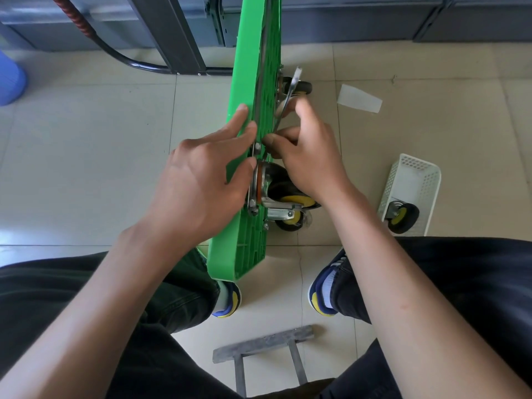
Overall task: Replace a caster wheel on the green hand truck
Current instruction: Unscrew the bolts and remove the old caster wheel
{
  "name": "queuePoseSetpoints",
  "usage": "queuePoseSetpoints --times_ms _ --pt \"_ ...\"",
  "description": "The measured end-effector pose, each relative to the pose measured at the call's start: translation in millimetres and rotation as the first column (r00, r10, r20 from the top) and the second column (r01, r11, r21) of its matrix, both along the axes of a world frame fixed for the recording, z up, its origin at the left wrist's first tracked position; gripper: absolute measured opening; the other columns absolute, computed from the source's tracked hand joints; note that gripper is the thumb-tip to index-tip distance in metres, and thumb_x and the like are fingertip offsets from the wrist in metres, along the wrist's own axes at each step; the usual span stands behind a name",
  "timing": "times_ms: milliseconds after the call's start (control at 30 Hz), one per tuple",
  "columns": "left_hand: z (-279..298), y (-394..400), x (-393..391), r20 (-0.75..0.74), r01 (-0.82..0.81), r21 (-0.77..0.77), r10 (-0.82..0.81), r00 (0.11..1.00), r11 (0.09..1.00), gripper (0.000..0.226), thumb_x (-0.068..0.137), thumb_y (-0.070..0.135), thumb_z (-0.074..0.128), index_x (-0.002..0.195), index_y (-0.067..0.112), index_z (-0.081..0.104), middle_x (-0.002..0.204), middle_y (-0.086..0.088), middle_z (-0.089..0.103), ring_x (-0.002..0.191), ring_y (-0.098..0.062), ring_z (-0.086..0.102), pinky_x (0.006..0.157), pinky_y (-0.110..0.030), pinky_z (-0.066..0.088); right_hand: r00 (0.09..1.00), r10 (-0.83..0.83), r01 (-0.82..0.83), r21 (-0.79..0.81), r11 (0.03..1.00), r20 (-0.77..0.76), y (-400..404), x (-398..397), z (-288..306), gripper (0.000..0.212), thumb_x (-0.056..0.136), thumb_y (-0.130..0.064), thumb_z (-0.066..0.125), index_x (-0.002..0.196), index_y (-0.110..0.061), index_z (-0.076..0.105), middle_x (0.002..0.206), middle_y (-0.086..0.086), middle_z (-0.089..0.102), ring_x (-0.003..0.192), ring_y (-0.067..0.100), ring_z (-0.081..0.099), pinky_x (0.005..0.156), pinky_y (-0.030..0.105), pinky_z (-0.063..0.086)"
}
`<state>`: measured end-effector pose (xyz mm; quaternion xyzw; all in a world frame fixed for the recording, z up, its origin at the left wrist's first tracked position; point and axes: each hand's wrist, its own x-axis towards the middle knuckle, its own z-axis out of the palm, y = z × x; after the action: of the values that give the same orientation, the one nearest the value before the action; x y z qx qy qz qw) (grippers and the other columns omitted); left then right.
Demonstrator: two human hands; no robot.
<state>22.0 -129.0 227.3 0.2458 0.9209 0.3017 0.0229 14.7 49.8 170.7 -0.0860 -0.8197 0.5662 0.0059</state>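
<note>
My right grip (299,156) pinches the wrench (288,96) lying along the truck (244,82); left grip (201,180), spread, steadies beside the bolt (257,146).

Everything placed around the hand truck (250,174), which stands on its edge between my feet.

My left hand (198,180) lies flat against its left face; my right hand (308,156) is on its right side, pinching at a bolt just above the mounted caster (288,200) and holding a wrench (288,96). Right of the truck, a basket (414,182) holds a loose caster wheel (403,217). A paper scrap (359,98) lies farther right, beyond my hand.
</note>
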Motion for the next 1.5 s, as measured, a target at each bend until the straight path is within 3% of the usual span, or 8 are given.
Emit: queuePoseSetpoints --times_ms 233,467,600,700,800,1000,1200,1500 --pt "-1 -1 0 0.01 -0.006 0.011 0.006 1.0 1.0 0.043 0.095 0.023 0.059 0.138 0.018 0.063 0.153 0.005 0.045 0.041 -0.002 0.048 0.059 -0.022 0.05 0.997 0.038 -0.035 0.04 0.999 -0.069 0 7 -5 0.027 0.098 -0.014 0.065 0.119 -0.014 0.048 0.075 0.011 0.074 0.071 0.03 0.071 0.065 0.043 0.055" --pt "-3 -1 -1 -0.011 -0.021 0.044 0.021 1.0 0.999 0.044 0.093 0.025 0.059 0.135 0.017 0.064 0.152 0.003 0.047 0.048 0.014 0.048 0.067 -0.04 0.059 0.99 -0.017 0.023 0.04 0.999 -0.138 3 19 -13 0.031 0.096 -0.011 0.069 0.123 -0.011 0.054 0.091 0.001 0.078 0.084 0.009 0.074 0.075 0.017 0.057" --pt "-2 -1 0 -0.004 -0.022 0.05 0.023 1.0 0.998 0.044 0.093 0.024 0.058 0.136 0.017 0.064 0.153 0.004 0.046 0.048 0.014 0.047 0.067 -0.037 0.058 0.973 -0.173 0.163 -0.075 0.984 -0.15 5 14 -14 0.027 0.097 -0.015 0.068 0.112 -0.025 0.048 0.087 -0.003 0.078 0.081 0.01 0.074 0.079 0.037 0.061" --pt "-1 -1 0 0.011 -0.016 0.047 0.015 1.0 0.999 0.043 0.094 0.023 0.059 0.137 0.017 0.063 0.154 0.004 0.045 0.046 0.009 0.048 0.067 -0.032 0.056 0.972 -0.231 0.221 -0.182 0.958 -0.034 15 -4 -14 0.023 0.099 -0.014 0.064 0.111 -0.022 0.047 0.088 0.004 0.077 0.079 0.015 0.076 0.077 0.042 0.063" --pt "-2 -1 0 0.019 -0.01 0.04 0.009 1.0 0.999 0.044 0.094 0.023 0.058 0.138 0.018 0.063 0.154 0.003 0.044 0.042 0.002 0.047 0.064 -0.027 0.051 0.954 -0.198 0.26 -0.296 0.919 0.223 26 -26 -17 0.018 0.102 -0.01 0.06 0.114 -0.015 0.047 0.096 0.016 0.075 0.075 0.022 0.076 0.073 0.039 0.064" --pt "-3 -1 0 0.013 0.001 0.043 -0.001 1.0 0.999 0.043 0.095 0.018 0.061 0.137 0.016 0.063 0.154 0.001 0.045 0.045 0.009 0.048 0.066 -0.026 0.05 0.793 0.029 0.349 -0.492 0.798 0.609 34 -52 -42 0.013 0.104 -0.007 0.056 0.112 0.003 0.056 0.082 0.021 0.075 0.074 0.031 0.077 0.063 0.035 0.062" --pt "-3 -1 0 0.003 -0.003 0.054 0.003 1.0 0.999 0.041 0.094 0.019 0.061 0.135 0.015 0.064 0.153 0.002 0.047 0.049 0.016 0.047 0.069 -0.029 0.055 0.685 0.197 0.336 -0.544 0.769 0.701 36 -52 -63 0.014 0.105 -0.012 0.054 0.1 -0.002 0.062 0.083 0.014 0.077 0.072 0.024 0.077 0.062 0.03 0.061" --pt "-3 0 1 0.013 -0.006 0.052 0.005 1.0 0.999 0.042 0.094 0.018 0.061 0.135 0.014 0.065 0.153 0.001 0.047 0.048 0.019 0.045 0.07 -0.025 0.049 0.672 0.276 0.307 -0.597 0.741 0.687 32 -54 -65 0.013 0.103 -0.012 0.054 0.099 -0.004 0.063 0.082 0.012 0.076 0.07 0.021 0.075 0.061 0.029 0.061"
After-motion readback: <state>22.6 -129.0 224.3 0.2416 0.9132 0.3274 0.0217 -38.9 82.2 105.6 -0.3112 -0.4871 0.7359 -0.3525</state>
